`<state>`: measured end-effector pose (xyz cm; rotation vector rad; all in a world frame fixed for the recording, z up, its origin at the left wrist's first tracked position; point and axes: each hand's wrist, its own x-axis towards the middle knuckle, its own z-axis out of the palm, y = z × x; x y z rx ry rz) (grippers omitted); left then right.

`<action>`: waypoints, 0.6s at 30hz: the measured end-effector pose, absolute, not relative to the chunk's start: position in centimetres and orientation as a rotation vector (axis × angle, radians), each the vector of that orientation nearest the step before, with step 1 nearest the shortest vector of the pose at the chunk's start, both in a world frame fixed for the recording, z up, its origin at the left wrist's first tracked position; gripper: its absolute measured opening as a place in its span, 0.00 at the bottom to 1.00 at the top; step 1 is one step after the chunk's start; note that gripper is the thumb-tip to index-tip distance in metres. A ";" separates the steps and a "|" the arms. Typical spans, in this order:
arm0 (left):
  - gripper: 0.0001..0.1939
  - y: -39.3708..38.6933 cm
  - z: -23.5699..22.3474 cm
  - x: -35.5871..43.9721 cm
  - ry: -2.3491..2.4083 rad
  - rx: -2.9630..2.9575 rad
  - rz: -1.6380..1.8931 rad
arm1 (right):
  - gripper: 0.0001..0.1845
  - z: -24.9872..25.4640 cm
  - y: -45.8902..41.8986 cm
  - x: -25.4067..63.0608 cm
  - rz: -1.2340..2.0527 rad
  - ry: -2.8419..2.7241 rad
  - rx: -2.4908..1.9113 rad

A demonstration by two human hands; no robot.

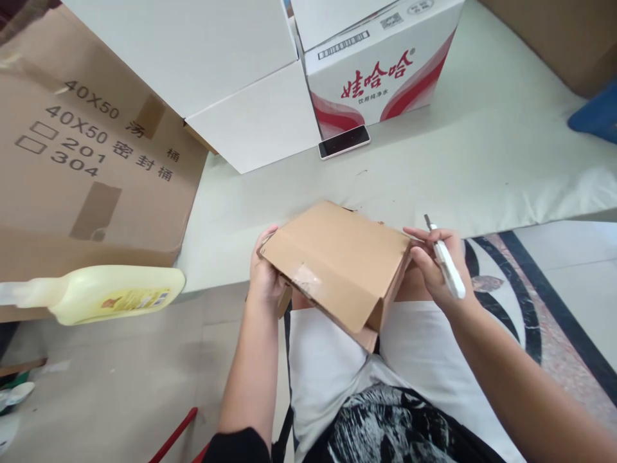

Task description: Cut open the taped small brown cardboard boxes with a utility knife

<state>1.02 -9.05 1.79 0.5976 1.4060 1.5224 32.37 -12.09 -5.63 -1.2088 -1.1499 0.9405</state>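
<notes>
A brown cardboard box [340, 257] with a loose flap at its near right corner is held tilted over my lap, at the table's front edge. My left hand [266, 267] grips its left side, the fingers partly hidden under it. My right hand [438, 263] holds a white utility knife [447, 267] between the fingers, its metal tip pointing away from me. The fingertips of that same hand touch the box's right edge. A strip of clear tape [306, 278] shows on the box's upper face.
On the cloth-covered table [482, 148] stand a white box [255, 116] and a red-and-white water carton [376, 83], with a phone [344, 142] before it. At left are a large carton [96, 161] and a yellow bottle [120, 294]. A blue object [598, 116] lies far right.
</notes>
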 end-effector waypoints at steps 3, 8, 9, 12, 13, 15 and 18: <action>0.29 -9.7 1.5 1.1 1.407 0.411 1.552 | 0.24 -6.0 -12.0 32.7 1.016 -1.198 -1.200; 0.27 -10.6 1.5 1.6 1.389 0.296 1.576 | 0.28 -6.5 -12.4 32.5 1.048 -1.326 -1.212; 0.29 -10.8 1.4 1.6 1.387 0.297 1.591 | 0.27 -6.6 -12.4 32.4 1.044 -1.324 -1.202; 0.32 -11.1 1.0 1.7 1.378 0.330 1.600 | 0.27 -6.6 -12.0 32.3 1.041 -1.245 -1.119; 0.32 -11.2 0.8 1.7 1.375 0.330 1.595 | 0.27 -6.6 -11.9 32.5 1.050 -1.205 -1.081; 0.32 -11.7 0.7 1.6 1.373 0.308 1.574 | 0.29 -6.2 -11.5 33.2 1.099 -1.138 -1.017; 0.32 -12.9 1.0 1.4 1.351 0.375 1.529 | 0.32 -5.0 -11.2 34.5 1.162 -1.049 -0.976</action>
